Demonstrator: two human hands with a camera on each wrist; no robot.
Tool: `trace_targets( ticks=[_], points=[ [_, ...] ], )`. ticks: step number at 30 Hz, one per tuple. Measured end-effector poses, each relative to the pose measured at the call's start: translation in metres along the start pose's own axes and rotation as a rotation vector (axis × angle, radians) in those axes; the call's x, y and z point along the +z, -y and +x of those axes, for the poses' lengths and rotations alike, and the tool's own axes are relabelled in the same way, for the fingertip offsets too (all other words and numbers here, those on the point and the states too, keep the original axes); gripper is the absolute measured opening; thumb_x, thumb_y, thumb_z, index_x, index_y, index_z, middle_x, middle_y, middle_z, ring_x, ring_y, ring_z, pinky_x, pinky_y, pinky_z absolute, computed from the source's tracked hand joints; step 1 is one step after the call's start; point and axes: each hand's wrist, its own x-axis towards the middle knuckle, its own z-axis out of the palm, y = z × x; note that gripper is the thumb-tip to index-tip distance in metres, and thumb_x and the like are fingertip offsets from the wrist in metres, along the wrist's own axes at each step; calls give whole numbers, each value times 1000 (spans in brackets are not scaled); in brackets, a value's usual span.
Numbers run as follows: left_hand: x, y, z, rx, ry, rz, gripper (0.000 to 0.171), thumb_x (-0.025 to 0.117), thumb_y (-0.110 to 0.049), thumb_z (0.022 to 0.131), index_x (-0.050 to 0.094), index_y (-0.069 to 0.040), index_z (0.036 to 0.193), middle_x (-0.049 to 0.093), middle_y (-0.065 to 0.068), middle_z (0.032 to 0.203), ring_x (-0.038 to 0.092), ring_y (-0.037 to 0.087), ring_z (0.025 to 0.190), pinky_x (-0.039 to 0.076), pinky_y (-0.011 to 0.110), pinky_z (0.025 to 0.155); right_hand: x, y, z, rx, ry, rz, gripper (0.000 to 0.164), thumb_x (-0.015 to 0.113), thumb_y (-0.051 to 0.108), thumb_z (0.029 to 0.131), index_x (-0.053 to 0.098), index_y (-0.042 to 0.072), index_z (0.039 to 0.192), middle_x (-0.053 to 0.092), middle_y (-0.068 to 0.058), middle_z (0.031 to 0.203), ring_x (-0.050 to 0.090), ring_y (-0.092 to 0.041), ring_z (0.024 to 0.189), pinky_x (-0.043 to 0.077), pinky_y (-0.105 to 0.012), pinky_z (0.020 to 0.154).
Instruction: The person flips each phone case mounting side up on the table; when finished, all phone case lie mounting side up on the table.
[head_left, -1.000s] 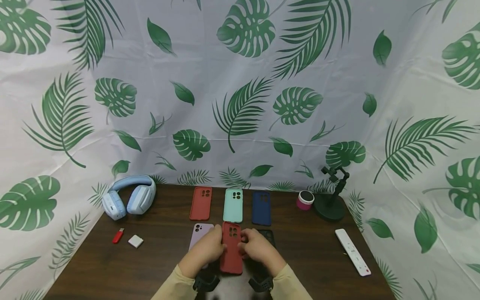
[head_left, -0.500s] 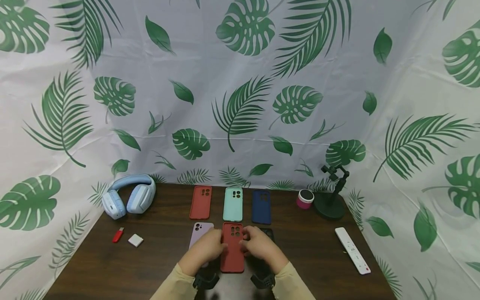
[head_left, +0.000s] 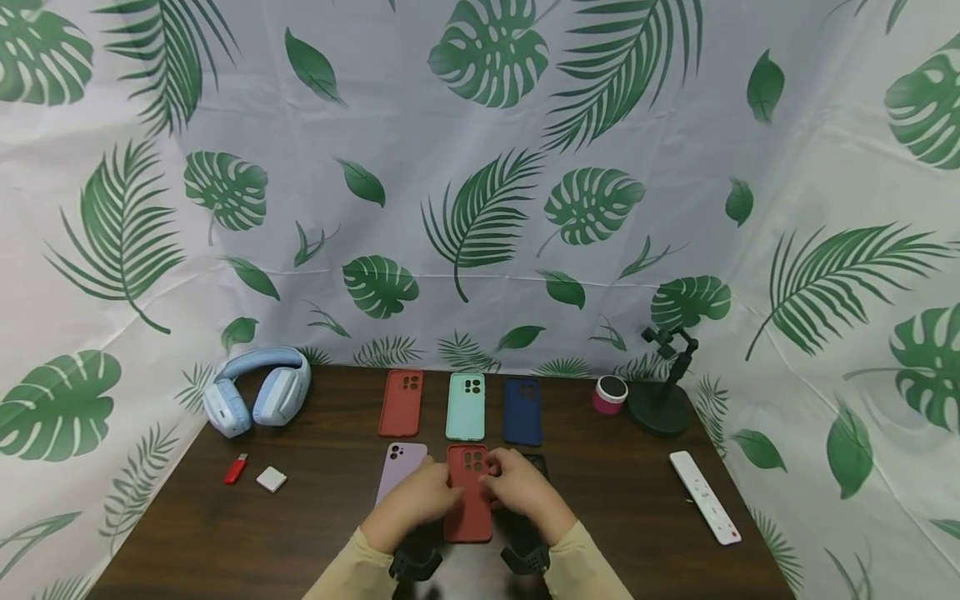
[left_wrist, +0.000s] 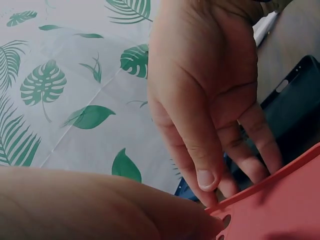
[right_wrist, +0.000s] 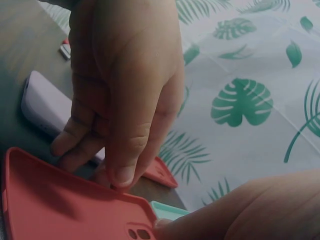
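Observation:
A red phone case point(head_left: 469, 504) stands in the front row, its open inner side up and its camera cut-outs at the far end. My left hand point(head_left: 423, 492) holds its left long edge, thumb at the rim and fingers outside it. On the opposite edge my right hand point(head_left: 521, 486) grips near the cut-outs, thumb at the rim. A lilac phone case point(head_left: 401, 467) lies left of it, partly under my left hand. The dark phone case point(left_wrist: 295, 107) on the right is mostly covered by my right hand in the head view.
Behind lie a second red case point(head_left: 401, 404), a mint case point(head_left: 466, 408) and a blue case point(head_left: 522, 412). Headphones point(head_left: 281, 396), a red USB stick point(head_left: 236, 469) and a white square point(head_left: 271, 479) sit left. A jar point(head_left: 609, 396), black stand point(head_left: 660, 408) and white remote point(head_left: 705, 498) sit right.
The held red case has shifted slightly right and straightened, with both hands staying at its sides. The head view has tilted slightly. The other cases have stayed in place.

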Motion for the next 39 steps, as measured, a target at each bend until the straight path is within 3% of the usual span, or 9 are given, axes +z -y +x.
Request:
trace_targets(
  ticks=[5,10,16,20,24,29,32,37,39],
  points=[
    [-4,-2,-3,-23,27,-55,21,66,-23,94,69,-3,99,60,10,95,49,23,90,44,38,68,0,2,-1,2,-5,-2,42,65,7,95,54,-10,132,60,-17,106,66,-22,83,61,-39,64],
    [-16,-5,-7,0,30,-75,47,67,-29,95,58,3,128,61,23,120,59,35,111,51,54,86,-7,8,-4,8,-29,9,41,64,10,97,55,-8,133,58,-18,108,67,-24,81,60,-39,63],
    [-30,-8,-9,46,-1,-106,51,66,-36,96,58,0,132,58,23,122,64,33,108,53,53,87,-14,17,-7,-54,-90,-70,41,64,19,99,56,2,135,62,-14,111,67,-23,74,54,-33,61],
    [-36,-4,-11,117,-3,-189,48,64,-37,99,57,-5,135,56,21,122,63,32,112,54,49,87,-12,19,-10,-97,-78,23,39,64,24,100,57,6,134,65,-13,114,69,-27,88,57,-37,70],
    [-40,5,-17,175,-10,-237,43,60,-40,102,57,-13,135,53,17,125,61,31,118,53,50,91,-5,22,-13,-130,-65,116,36,62,26,102,58,8,133,65,-11,116,67,-30,101,59,-44,79],
    [-46,24,-25,242,-32,-249,35,59,-41,102,58,-22,132,55,10,128,60,30,121,51,46,94,5,24,-12,-154,-67,88,29,62,29,102,62,15,128,67,-5,112,65,-21,96,56,-39,75],
    [-50,37,-29,267,-59,-253,32,61,-36,102,57,-25,132,55,5,128,59,32,122,53,43,93,11,25,-10,-147,-46,110,25,63,30,101,64,18,123,68,-6,110,67,-24,95,57,-43,75],
    [-59,58,-31,326,-123,-207,32,64,-25,101,57,-24,132,55,0,127,60,29,120,54,48,94,20,28,-7,-138,1,195,31,63,29,101,62,10,126,70,-14,113,70,-32,99,58,-47,79],
    [-62,65,-32,334,-152,-177,33,65,-22,100,58,-23,132,55,-1,126,60,25,113,55,44,91,23,31,-5,-135,22,229,36,63,27,101,60,5,129,69,-15,113,71,-33,102,59,-46,82]
  ],
)
